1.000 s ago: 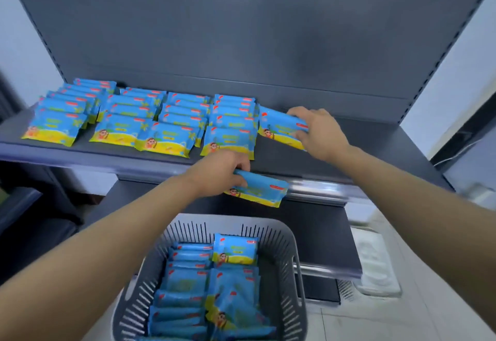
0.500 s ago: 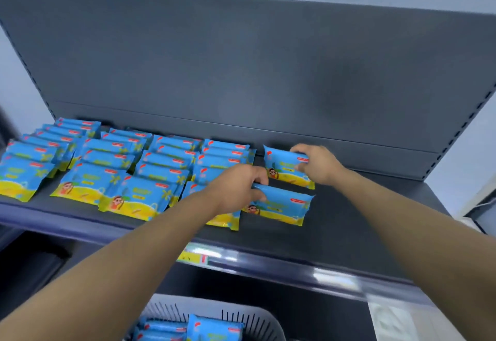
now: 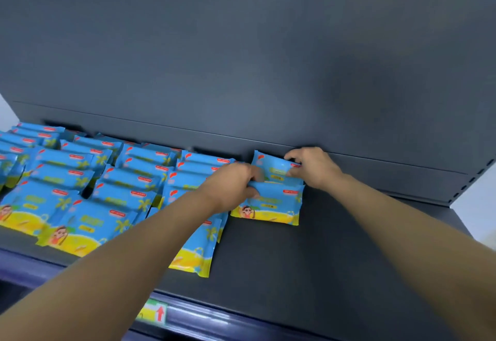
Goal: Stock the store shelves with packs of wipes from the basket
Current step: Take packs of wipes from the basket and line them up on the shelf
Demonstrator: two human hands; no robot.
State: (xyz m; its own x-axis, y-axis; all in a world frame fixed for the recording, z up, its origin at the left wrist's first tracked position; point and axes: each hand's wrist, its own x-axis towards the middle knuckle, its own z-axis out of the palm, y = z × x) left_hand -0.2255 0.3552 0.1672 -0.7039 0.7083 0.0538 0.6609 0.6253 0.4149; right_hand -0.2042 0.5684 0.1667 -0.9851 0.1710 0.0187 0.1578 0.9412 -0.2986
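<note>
Rows of stocked packs [image 3: 94,193] on the left of the dark shelf [image 3: 322,260], and just right of them left hand [image 3: 230,187] gripping the near wipes pack [image 3: 271,206] by its far-left corner, right hand [image 3: 314,167] pinching the far wipes pack [image 3: 271,166] by its right edge, close to the back panel [image 3: 241,58].

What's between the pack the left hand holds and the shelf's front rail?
Nothing: in the head view, only bare dark shelf deck runs from that pack, gripped by the left hand, to the front rail.
</note>
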